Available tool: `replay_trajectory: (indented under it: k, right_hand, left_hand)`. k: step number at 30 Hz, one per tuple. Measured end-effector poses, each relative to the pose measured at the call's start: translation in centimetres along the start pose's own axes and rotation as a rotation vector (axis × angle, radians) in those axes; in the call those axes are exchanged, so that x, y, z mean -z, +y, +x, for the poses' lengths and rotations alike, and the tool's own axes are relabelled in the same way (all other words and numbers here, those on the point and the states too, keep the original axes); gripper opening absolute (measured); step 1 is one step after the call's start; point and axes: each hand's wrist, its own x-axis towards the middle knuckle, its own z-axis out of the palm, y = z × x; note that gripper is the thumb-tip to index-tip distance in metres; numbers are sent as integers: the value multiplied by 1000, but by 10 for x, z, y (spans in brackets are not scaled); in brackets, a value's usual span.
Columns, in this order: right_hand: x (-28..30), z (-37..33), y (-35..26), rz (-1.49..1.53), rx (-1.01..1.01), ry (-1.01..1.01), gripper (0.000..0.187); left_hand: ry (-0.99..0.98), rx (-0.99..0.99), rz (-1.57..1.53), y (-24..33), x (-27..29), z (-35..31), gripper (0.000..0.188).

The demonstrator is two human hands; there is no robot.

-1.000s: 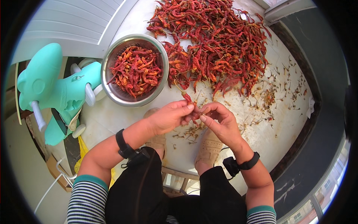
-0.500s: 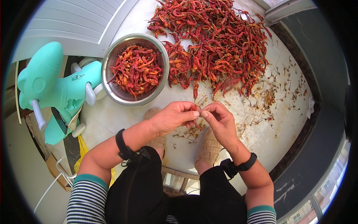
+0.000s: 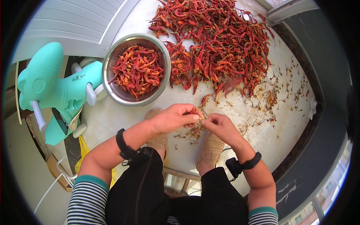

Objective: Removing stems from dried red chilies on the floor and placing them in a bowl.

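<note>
Between the thumb and fingers of my left hand (image 3: pixel 174 119) is a dried red chili pepper (image 3: pixel 194 111), mostly covered by the fingers. My right hand (image 3: pixel 222 128) is closed in a pinch, its fingertips meeting the left ones at the pepper's end. The stem there is too small and hidden to see well. Ahead of the hands spreads a big pile of dried chili peppers (image 3: pixel 225 48), many with stems. To its left stands a steel bowl (image 3: pixel 167 71) with perforated walls, holding stemless-looking chili peppers (image 3: pixel 137 71). One loose chili (image 3: pixel 205 99) lies just beyond my fingertips.
Broken-off stems (image 3: pixel 272 99) are scattered over the pale floor (image 3: pixel 258 146) at right, with a few near my shoes (image 3: pixel 210 150). A turquoise ride-on toy (image 3: pixel 56 82) stands at left beside the bowl. A dark wall (image 3: pixel 318 150) borders the right side.
My right hand has come down slightly and its wrist has turned, with the fingers still at the pepper. A loose chili now shows on the floor near the pile's front edge.
</note>
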Motion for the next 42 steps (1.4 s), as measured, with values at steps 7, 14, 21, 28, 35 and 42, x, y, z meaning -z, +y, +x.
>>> replay_trajectory:
  k: [7, 14, 21, 28, 35, 42]
  right_hand:
    - [-17, -2, -2, -2, 331, 85, 30]
    - [-22, -5, -12, 189, 334, 50, 16]
    - [-24, -5, -14, 158, 321, 85, 13]
    - [-12, 4, -6, 438, 76, -132, 14]
    - [-1, 9, 0, 530, -143, -300, 16]
    - [6, 14, 0, -789, 60, 26, 26]
  left_hand:
    - [-40, 30, -22, 6, -2, -2, 19]
    - [-113, 70, 128, 3, -5, -1, 20]
    - [-20, 60, -9, 1, -8, -3, 20]
    - [-23, -1, 124, -7, -10, -3, 21]
    - [20, -467, 887, -11, -6, -9, 9]
    - [656, -615, 1152, 32, 27, -39, 11]
